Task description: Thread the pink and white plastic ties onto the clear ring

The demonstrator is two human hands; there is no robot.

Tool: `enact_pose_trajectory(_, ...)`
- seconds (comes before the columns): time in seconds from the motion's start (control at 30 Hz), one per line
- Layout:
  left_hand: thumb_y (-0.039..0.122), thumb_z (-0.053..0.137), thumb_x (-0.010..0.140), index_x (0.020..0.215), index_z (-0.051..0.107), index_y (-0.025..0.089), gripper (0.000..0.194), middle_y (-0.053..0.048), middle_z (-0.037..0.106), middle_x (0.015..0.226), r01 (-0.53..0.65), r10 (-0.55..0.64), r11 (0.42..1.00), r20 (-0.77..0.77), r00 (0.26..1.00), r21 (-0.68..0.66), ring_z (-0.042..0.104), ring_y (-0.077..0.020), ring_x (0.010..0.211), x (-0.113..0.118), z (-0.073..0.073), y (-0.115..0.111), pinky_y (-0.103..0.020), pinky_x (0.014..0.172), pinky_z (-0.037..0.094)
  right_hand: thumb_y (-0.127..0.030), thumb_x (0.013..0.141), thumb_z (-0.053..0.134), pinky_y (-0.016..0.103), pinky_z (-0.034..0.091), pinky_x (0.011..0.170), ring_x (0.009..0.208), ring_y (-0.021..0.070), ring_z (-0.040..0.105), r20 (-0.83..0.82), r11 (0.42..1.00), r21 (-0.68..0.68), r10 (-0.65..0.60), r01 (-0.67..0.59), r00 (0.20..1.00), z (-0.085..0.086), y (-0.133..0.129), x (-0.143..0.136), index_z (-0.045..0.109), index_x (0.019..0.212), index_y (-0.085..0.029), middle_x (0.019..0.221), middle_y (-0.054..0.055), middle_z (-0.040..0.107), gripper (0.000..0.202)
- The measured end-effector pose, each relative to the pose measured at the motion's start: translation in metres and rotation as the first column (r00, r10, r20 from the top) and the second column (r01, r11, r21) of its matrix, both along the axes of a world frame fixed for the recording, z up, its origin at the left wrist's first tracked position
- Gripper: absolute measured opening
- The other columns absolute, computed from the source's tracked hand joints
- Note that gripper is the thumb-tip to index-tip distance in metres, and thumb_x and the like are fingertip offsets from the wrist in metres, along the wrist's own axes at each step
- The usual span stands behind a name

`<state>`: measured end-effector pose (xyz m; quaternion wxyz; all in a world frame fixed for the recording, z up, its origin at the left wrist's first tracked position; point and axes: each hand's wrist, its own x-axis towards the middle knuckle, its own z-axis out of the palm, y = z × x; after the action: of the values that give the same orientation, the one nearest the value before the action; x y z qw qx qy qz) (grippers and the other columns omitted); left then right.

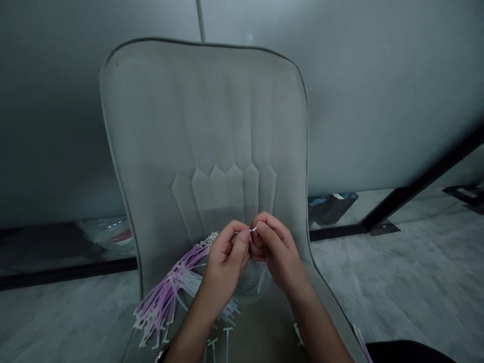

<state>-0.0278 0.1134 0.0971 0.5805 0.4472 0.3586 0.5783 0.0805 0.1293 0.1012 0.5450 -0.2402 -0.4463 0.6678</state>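
Observation:
Above the chair seat, both of my hands meet with thumbs and fingers pinched together. A small white piece [254, 229] shows between the fingertips of my left hand [229, 247] and my right hand [278, 247]; its kind is too small to tell. Beneath the hands sits a clear round plastic container [247, 290], partly covered by them. To the left of my left hand lies a bundle of thin purple strips [161, 300] with white T-shaped ends. Thin white strips [191, 282] lie beside it, partly behind my left forearm. A white T-ended strip [227, 343] rests on the seat.
The grey padded chair [212, 111] has a tall backrest behind the hands. A light panel [378, 91] rises behind it. A dark bag [333, 206] stands on the floor at right, near a slanted black bar [419, 181]. Clear plastic wrapping [111, 234] lies at left.

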Motion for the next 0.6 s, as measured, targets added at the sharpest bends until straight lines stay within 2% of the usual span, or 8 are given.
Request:
enact_pose_trajectory(0.2, 0.042, 0.056, 0.09, 0.076, 0.049, 0.02, 0.027, 0.01, 0.028, 0.051, 0.007, -0.006, 1.0, -0.059, 0.998, 0.007, 0.019, -0.0047, 0.042, -0.0023, -0.003, -0.0002, -0.014, 0.037, 0.019, -0.04, 0.088, 0.06, 0.021, 0.017, 0.044, 0.049, 0.008, 0.021, 0.01, 1.0, -0.018, 0.019, -0.019, 1.0, 0.0006, -0.0005, 0.001, 0.05, 0.076, -0.02, 0.056, -0.009, 0.03, 0.025)
enact_pose_trajectory(0.43, 0.045, 0.057, 0.089, 0.076, 0.049, 0.02, 0.029, 0.011, 0.027, 0.05, 0.057, -0.057, 0.998, -0.02, 0.998, 0.004, 0.016, -0.0043, 0.04, -0.0016, 0.0013, -0.0026, -0.014, 0.036, 0.017, -0.037, 0.086, 0.062, 0.019, 0.015, 0.042, 0.047, 0.0071, 0.017, -0.068, 0.997, -0.044, 0.062, -0.065, 0.996, 0.0036, -0.0006, 0.0023, 0.05, 0.073, -0.019, 0.055, -0.009, 0.026, 0.026)
enact_pose_trajectory(0.6, 0.041, 0.055, 0.091, 0.076, 0.049, 0.02, 0.027, 0.011, 0.028, 0.051, 0.067, -0.067, 0.998, -0.029, 0.997, 0.009, 0.018, -0.0046, 0.042, -0.0041, 0.0031, -0.0044, -0.014, 0.037, 0.019, -0.039, 0.084, 0.063, 0.019, 0.016, 0.042, 0.047, 0.0065, 0.017, -0.04, 0.996, -0.064, 0.054, -0.056, 0.998, 0.0055, -0.0009, 0.0015, 0.048, 0.072, -0.019, 0.054, -0.01, 0.026, 0.028)
